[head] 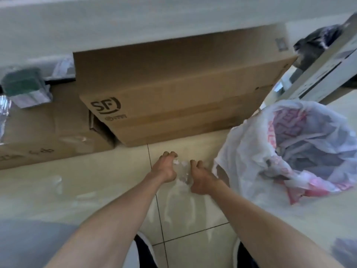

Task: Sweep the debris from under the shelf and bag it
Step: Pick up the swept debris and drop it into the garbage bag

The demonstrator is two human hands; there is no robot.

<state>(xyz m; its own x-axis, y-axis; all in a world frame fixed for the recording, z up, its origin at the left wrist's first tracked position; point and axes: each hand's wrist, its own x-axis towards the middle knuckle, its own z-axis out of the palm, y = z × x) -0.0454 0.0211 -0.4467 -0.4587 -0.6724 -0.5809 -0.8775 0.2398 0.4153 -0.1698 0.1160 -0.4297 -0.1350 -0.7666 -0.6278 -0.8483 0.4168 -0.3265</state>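
Note:
A small heap of pale, clear and white debris (182,172) lies on the tiled floor between my two hands. My left hand (165,167) is cupped against its left side, fingertips pinched on a white scrap. Curled against the heap's right side is my right hand (201,177). A white plastic bag with red print (289,149) stands open on the floor just to the right of my right hand, crumpled items inside. The white shelf (135,20) runs across the top.
A brown cardboard box marked SF (173,97) sits under the shelf right behind the heap. A flatter carton (48,132) lies to its left, with a green-topped packet (25,86) on it. A white box and a black bag (318,43) are at the far right.

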